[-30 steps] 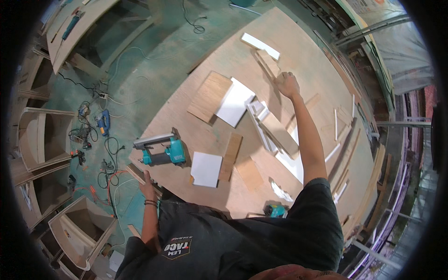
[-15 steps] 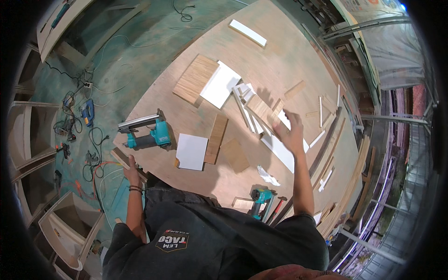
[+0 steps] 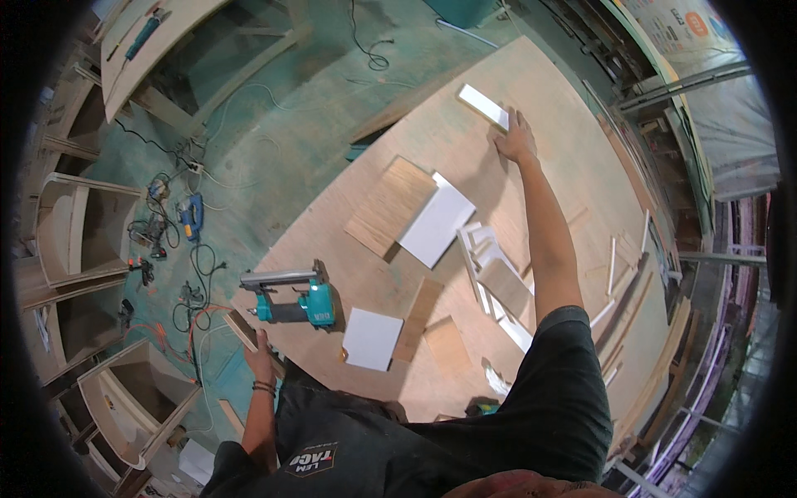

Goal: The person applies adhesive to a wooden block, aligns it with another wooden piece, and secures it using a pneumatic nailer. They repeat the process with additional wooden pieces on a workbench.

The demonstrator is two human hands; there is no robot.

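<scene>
My right hand (image 3: 519,141) reaches far across the workbench, fingers stretched out and thumb apart. It touches the near right end of a short white-faced wooden strip (image 3: 481,105). Down at the bench's left edge, my left hand (image 3: 260,355) is closed around a narrow wooden piece (image 3: 242,330). A teal nail gun (image 3: 292,300) lies on its side just beyond that hand. Between my hands are a wood-grain board (image 3: 390,206) and a white panel (image 3: 437,220) beside it. Nearer me lie a white square panel (image 3: 373,339) and a brown wooden board (image 3: 418,319).
White and wooden offcuts (image 3: 498,278) are heaped under my right forearm. Thin strips (image 3: 613,266) lie to the right. A blue power tool (image 3: 192,217) and tangled cords cover the floor at left, near curved wooden cabinets (image 3: 133,402). My sleeve mostly hides a second teal tool (image 3: 483,408).
My right hand has left the offcut pile and stretched forward to the white-faced strip. My left hand keeps its wooden piece. The whole view has shifted with my head.
</scene>
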